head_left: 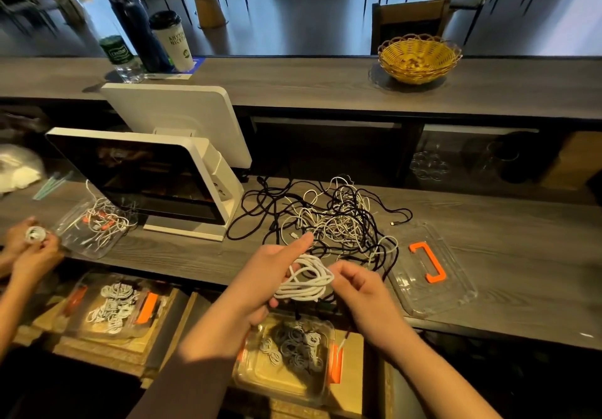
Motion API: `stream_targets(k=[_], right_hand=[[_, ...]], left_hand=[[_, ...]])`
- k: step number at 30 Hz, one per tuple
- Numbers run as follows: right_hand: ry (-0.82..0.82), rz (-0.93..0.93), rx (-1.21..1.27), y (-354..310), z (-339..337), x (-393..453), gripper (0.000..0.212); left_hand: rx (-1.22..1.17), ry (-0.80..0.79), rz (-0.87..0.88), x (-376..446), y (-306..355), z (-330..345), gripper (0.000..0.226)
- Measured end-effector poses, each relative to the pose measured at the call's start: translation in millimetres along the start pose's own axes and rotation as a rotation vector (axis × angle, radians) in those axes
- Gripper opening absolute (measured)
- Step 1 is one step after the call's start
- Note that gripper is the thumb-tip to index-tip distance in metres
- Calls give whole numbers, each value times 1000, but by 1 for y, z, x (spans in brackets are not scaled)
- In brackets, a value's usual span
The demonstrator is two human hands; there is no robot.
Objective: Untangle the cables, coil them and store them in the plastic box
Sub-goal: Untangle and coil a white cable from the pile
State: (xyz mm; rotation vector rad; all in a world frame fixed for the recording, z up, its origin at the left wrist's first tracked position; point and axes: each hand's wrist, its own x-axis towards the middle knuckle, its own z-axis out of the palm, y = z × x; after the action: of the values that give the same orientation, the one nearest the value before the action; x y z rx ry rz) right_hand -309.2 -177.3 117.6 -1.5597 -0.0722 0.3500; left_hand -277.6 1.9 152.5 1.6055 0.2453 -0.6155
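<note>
A white cable [306, 280] is looped into a loose coil around the fingers of my left hand [264, 275], thumb raised. My right hand [355, 288] pinches a strand of that coil at its right side. Behind them a tangle of black and white cables [329, 220] lies on the counter. Below the counter edge an open plastic box [286, 382] with orange clips holds several coiled cables. Its clear lid [430, 298] with an orange handle lies on the counter to the right.
A point-of-sale screen [146, 177] stands left of the tangle. Another person's hands [29, 246] hold a small white coil at far left, beside a clear lid [88, 242] carrying white cables. A second box [107, 304] of coils sits below. A yellow basket [418, 57] is on the upper shelf.
</note>
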Motion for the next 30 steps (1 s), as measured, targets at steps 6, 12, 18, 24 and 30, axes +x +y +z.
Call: stream_targets(k=[6,12,18,24,30], right_hand=[[-85,-11,-144,8,33,-5,27],[-47,-107,-378,3,33,-6,35],[-82,-163,-573,-6,38,-12,38],[45,-202,-614,-24,28,4,22],[109,-195,-579,-27,12,24,15]], left_hand=[[-169,259,36,6,-1,19,46],[100,620,302,20,-9,21,49],[361,690,445,29,-9,12,59],[626,382,444,36,-14,-4,57],[461,120,390,26,-18,-16,63]])
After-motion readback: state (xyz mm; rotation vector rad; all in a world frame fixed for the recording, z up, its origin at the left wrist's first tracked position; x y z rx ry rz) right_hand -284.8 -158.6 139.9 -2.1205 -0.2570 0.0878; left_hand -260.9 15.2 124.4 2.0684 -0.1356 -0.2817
